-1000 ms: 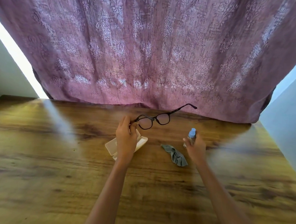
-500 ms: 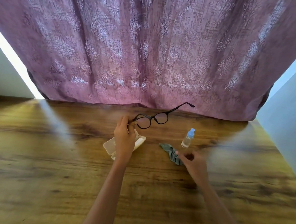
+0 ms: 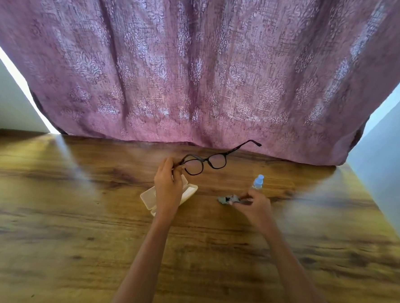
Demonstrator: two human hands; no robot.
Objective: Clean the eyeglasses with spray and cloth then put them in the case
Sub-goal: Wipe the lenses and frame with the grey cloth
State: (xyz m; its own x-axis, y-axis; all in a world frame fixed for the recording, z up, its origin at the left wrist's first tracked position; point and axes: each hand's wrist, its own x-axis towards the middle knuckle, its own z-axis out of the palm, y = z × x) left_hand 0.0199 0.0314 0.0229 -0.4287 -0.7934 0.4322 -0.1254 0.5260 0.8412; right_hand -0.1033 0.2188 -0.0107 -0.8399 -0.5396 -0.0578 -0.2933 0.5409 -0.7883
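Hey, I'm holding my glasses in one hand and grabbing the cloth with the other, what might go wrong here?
The left hand pinches the eyeglasses only at one end of the frame, so they might twist or slip once wiping starts. The right hand gathers the cloth right beside the upright spray bottle, which a knock could tip.

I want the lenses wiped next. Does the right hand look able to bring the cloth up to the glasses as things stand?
Probably yes. The right hand already pinches the cloth, and the glasses are held up in the left hand with open space between. The spray bottle stands off to the right.
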